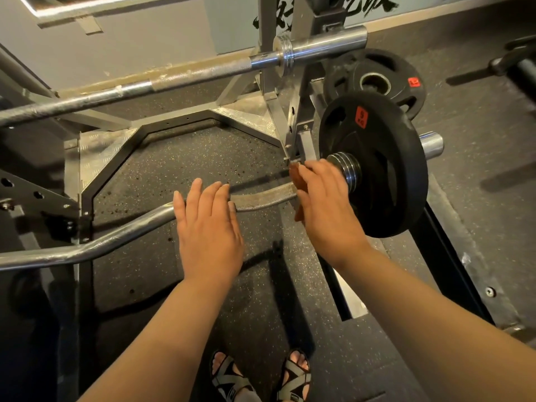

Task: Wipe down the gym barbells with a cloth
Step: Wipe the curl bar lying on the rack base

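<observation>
A curved steel barbell [116,230] lies across the rack at waist height, with a black 5 kg plate [380,169] on its right end. My right hand [324,204] grips a brown cloth [297,178] against the bar just left of the plate's collar. My left hand [207,227] hovers flat, fingers straight, over the bar's knurled middle section; whether it touches the bar is unclear. A straight barbell [179,76] rests higher on the rack behind.
The grey steel rack frame [116,140] surrounds a speckled black rubber floor [179,169]. A second black plate [377,79] hangs on the rack at the right rear. My sandalled feet [261,378] stand at the bottom edge.
</observation>
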Motion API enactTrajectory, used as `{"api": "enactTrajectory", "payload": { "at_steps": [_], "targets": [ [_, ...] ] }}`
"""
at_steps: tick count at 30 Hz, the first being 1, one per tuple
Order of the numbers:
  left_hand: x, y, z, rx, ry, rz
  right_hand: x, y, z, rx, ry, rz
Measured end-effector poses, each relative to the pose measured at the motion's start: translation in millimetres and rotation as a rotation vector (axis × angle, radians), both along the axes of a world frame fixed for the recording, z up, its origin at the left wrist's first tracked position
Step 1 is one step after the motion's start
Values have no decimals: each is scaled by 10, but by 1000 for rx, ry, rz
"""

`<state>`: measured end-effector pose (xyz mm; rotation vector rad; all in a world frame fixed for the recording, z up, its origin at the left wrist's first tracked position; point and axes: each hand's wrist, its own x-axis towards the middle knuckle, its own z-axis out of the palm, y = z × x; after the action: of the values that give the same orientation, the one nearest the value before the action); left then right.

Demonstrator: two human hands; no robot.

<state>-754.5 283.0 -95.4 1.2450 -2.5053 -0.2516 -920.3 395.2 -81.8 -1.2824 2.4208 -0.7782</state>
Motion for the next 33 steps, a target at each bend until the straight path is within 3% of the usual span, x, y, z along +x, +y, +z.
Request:
{"api": "enactTrajectory", "payload": {
  "at_steps": [7,12,15,23,29,33],
  "targets": [
    [11,-10,3,10,-24,-14,-125,-347,249,-240,-172,-188],
    [21,-6,11,5,-16,-18,-64,-239,1,-31,194,65],
    [21,-2,7,-3,-11,-21,-11,-57,-77,-99,91,37],
    [9,-8,-12,-5,-11,-11,37,-260,-61,-24,106,-87],
    [26,-23,-14,-19,-15,-29,170,-22,-151,-134,4,-163],
    [22,-8,-26,-17,-5,-21,176,1,-175,-125,45,-154]
  ]
}}
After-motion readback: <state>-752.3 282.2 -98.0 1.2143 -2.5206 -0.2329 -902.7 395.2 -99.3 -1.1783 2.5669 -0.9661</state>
